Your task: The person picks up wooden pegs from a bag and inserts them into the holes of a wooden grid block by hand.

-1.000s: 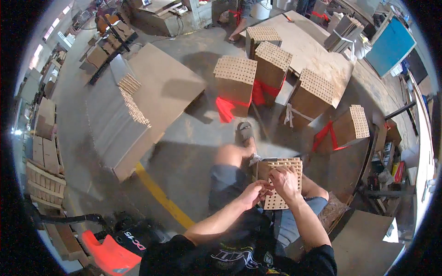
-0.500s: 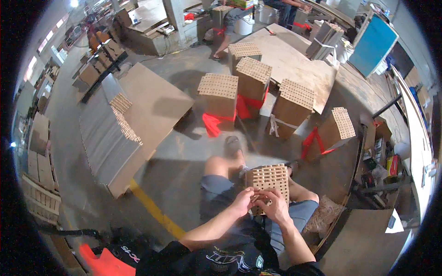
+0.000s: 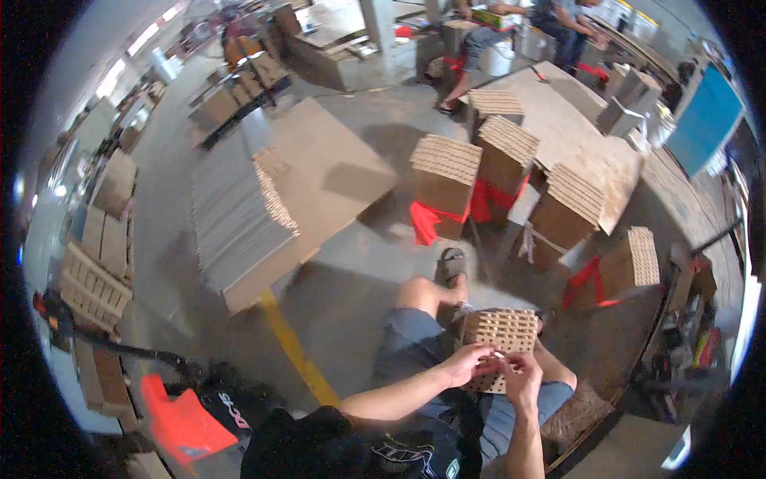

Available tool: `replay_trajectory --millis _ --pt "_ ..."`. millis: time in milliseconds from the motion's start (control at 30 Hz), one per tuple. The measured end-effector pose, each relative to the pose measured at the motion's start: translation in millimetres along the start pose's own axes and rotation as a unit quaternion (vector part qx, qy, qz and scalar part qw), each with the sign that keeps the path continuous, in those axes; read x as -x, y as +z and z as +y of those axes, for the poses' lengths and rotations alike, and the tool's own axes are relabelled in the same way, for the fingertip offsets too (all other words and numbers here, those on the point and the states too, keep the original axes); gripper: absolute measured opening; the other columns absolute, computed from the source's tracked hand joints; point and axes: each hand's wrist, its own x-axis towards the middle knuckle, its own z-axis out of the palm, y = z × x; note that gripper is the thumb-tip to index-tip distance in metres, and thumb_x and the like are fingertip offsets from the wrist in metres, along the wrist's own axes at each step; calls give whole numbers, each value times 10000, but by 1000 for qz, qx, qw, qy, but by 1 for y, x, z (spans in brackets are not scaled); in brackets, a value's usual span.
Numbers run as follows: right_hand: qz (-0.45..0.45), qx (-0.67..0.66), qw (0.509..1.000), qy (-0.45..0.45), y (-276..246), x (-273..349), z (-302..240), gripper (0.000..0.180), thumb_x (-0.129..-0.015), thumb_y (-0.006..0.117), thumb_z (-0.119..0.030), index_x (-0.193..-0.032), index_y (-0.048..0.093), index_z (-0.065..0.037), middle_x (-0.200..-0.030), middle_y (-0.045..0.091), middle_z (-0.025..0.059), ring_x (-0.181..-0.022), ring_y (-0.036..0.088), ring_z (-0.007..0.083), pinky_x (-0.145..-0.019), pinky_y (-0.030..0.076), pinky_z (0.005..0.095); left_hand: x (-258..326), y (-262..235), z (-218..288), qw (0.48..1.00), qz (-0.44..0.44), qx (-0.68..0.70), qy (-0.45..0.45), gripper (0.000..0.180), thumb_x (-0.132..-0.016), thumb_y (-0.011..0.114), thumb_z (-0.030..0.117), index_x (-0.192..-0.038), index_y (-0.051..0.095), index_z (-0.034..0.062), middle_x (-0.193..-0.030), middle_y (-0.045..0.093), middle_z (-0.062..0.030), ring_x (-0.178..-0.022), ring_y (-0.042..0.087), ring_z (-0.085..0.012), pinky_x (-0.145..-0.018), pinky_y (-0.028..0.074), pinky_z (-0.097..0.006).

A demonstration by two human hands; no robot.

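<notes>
Between my knees stands an upright bundle of boards (image 3: 511,322), its top pierced with rows of holes. Short wooden dowels stick up from the rows on its far side; the near rows show dark holes. Over the near part of that top, both my hands meet. My left hand (image 3: 467,366) is closed, fingertips bent together, and what it holds is hidden. My right hand (image 3: 523,378) pinches a small pale wooden dowel (image 3: 499,355) near the left fingertips.
More drilled bundles (image 3: 445,164) stand ahead, several tied with red cloth (image 3: 427,222). A stack of grey boards (image 3: 239,215) lies on a big sheet (image 3: 343,160) at left. Another person (image 3: 562,28) sits at the far right. Loose dowels (image 3: 578,415) lie beside my right leg.
The whole view has swung, so everything sits further right and lower. My hands stay together over the bundle, with fingers slightly shifted.
</notes>
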Motion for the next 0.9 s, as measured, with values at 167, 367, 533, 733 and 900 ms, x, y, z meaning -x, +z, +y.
replay_trajectory --millis 167,367,533,733,900 --pt "-5 47 996 78 -14 -8 -1 158 -789 765 -75 -879 675 20 -751 660 60 -666 577 110 -626 481 259 10 -3 4 998 -36 -42 10 249 -967 543 34 -1214 568 56 -1234 621 -78 -1199 590 -187 -1034 494 -330" --pt "35 101 993 50 -30 -20 0 175 -856 734 -153 -898 697 12 -766 697 152 -685 672 211 -670 531 325 2 -14 3 999 -42 -28 15 193 -1001 547 130 -1174 583 50 -1128 669 -117 -1048 663 -218 -905 556 -354" --pt "81 115 987 75 -39 -37 -12 159 -891 697 -142 -979 706 -10 -890 706 155 -807 668 229 -758 519 325 18 -15 18 999 41 -13 -26 290 -977 617 324 -1114 639 70 -949 678 -53 -862 665 -169 -761 568 -308" --pt "41 68 991 107 -49 -47 34 161 -850 702 -114 -996 697 -48 -915 699 150 -868 679 298 -786 527 369 14 -3 13 995 56 -71 -51 253 -996 594 305 -1096 656 81 -740 574 30 -641 548 -96 -572 453 -236" --pt "33 213 975 -55 -42 -58 39 112 -824 712 -98 -913 677 -40 -869 679 118 -775 665 274 -684 528 359 17 8 16 992 65 -98 -47 210 -997 588 262 -1103 650 92 -803 620 9 -664 567 -96 -574 437 -230"
